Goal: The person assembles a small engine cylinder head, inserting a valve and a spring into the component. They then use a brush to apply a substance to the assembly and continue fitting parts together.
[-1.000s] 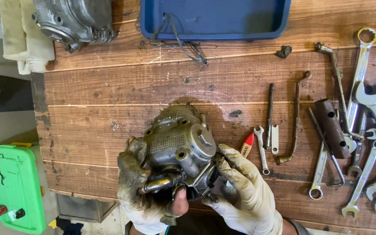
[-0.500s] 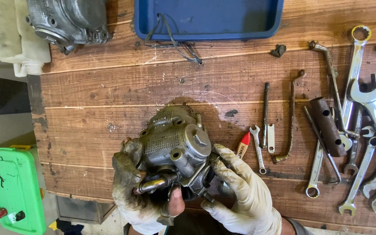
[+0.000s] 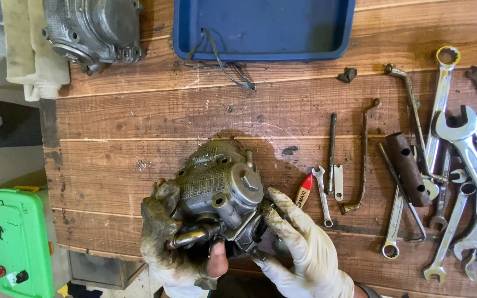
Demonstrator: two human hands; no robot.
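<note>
The grey metal pump housing (image 3: 216, 193) sits in both grips at the tabletop (image 3: 139, 132) edge: left hand (image 3: 164, 243) wraps its pipe, right hand (image 3: 299, 248) clasps its side. Greasy gloves may slip, dropping it beyond the grips onto the small wrench (image 3: 322, 196).

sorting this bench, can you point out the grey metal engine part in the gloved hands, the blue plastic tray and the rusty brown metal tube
grey metal engine part (image 3: 216, 185), head view, on its ribbed top face
blue plastic tray (image 3: 266, 25), head view, on its bare floor
rusty brown metal tube (image 3: 407, 168), head view, mid-length on its side
</note>
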